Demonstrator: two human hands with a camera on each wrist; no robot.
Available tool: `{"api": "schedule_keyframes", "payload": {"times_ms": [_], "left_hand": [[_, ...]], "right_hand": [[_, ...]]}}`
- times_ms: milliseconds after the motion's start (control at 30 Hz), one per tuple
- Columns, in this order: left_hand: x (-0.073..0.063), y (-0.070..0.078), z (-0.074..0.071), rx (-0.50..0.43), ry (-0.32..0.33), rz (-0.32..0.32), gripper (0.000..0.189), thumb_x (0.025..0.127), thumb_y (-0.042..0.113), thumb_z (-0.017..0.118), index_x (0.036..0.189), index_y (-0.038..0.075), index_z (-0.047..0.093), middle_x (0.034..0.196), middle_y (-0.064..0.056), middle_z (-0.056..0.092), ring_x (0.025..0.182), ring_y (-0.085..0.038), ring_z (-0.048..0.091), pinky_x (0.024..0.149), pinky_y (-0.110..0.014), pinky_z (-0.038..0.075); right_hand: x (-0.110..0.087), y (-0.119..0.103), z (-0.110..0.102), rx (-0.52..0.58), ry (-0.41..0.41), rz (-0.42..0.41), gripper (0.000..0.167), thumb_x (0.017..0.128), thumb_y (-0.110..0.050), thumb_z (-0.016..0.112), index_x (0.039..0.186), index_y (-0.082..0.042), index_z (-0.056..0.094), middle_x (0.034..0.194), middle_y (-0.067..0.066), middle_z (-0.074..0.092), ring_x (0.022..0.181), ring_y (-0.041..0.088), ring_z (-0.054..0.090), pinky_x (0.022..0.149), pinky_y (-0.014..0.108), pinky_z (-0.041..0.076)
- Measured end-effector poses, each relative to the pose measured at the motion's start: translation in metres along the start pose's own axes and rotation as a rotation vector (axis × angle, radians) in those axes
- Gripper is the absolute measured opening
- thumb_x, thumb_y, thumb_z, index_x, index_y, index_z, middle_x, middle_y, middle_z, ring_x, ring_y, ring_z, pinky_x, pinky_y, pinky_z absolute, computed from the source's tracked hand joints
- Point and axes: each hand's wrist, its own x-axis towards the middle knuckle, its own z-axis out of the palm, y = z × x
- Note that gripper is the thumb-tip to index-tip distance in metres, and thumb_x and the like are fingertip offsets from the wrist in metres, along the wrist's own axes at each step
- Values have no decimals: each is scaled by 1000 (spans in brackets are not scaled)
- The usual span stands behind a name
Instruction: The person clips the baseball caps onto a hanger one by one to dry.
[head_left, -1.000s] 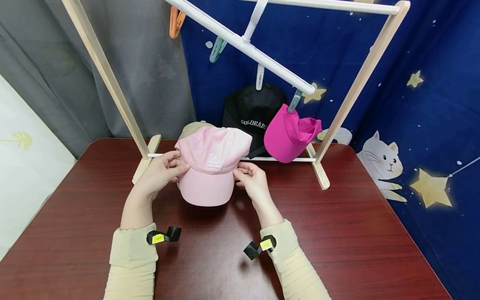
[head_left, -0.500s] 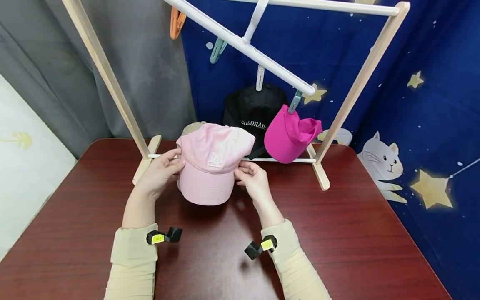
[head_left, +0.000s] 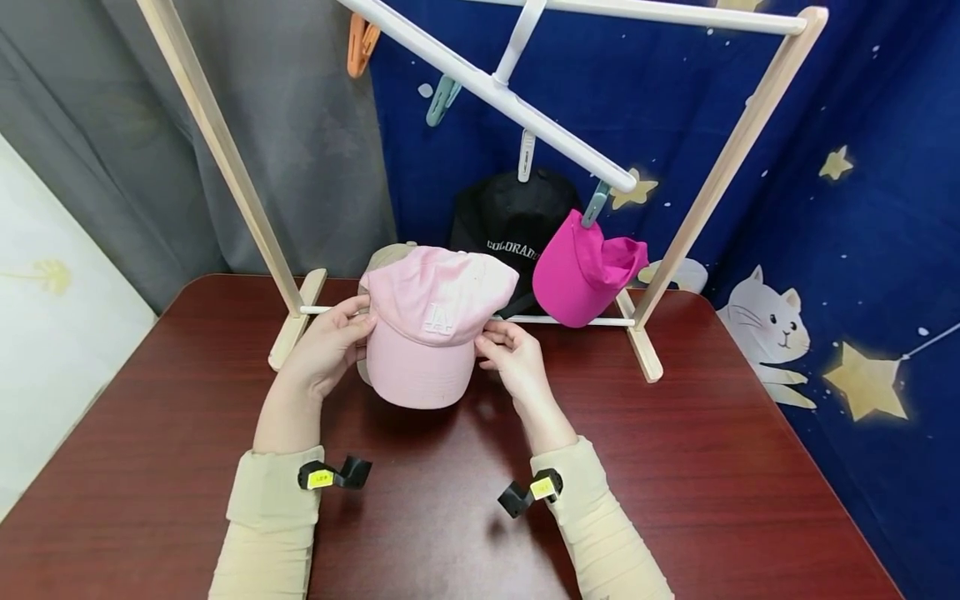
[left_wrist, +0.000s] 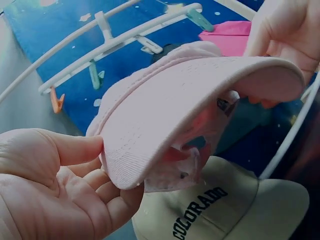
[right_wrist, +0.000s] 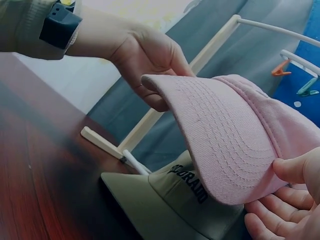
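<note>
Both hands hold a light pink cap (head_left: 420,367) with white LA lettering by the two sides of its brim, brim toward the person. My left hand (head_left: 327,343) pinches one edge, thumb on top and fingers beneath. On the opposite edge my right hand (head_left: 513,358) pinches in the same way. A beige cap (left_wrist: 235,200) with dark COLORADO lettering lies below and behind the pink one, mostly hidden in the head view. Farther back are a black cap (head_left: 510,221) under a white clip (head_left: 527,156) and a magenta cap (head_left: 581,271) hanging from a teal clip (head_left: 596,204).
A white hanger bar (head_left: 480,83) slants across a wooden rack (head_left: 738,154). An orange clip (head_left: 362,46) and another teal clip (head_left: 442,100) hang on it without caps. The rack's feet stand on a dark red table (head_left: 712,483). Curtains (head_left: 300,150) close off the back.
The pink cap has shifted slightly right in the head view, with both hands still holding its brim. The whole scene has also slid a little right. The hanging caps look unchanged.
</note>
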Motion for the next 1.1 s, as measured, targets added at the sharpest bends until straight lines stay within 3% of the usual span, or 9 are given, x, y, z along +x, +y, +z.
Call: {"api": "schedule_keyframes", "payload": {"times_ms": [267,600,867,1100], "left_hand": [[2,-8,-2,-57,-73,16,26,102,0,37,127,1,35,84,5,64,83,-6,58,71,-25,47],[7,4,-2,-68,-111,61,18,102,-1,36,116,6,43,74,6,56,81,-8,55,70,-27,46],[11,17,0,-49,-111,88,16,102,1,37,115,7,43,73,5,56,83,-8,54,71,-27,46],[16,25,2,-40,-107,104,10,102,0,36,101,7,43,64,5,42,70,-9,47,66,-27,43]], "right_hand": [[6,-7,-5,-63,-15,-21,28,87,4,65,114,10,61,93,16,65,72,11,65,70,42,55],[13,-24,-5,-94,-59,-26,29,88,3,63,117,10,59,94,16,64,74,12,65,64,28,54],[19,-37,-5,-92,-85,-56,28,89,3,63,116,10,59,93,15,64,74,10,65,65,27,54],[28,-46,-6,-121,-86,-66,29,89,2,64,117,8,59,96,17,65,73,10,65,66,29,55]]}}
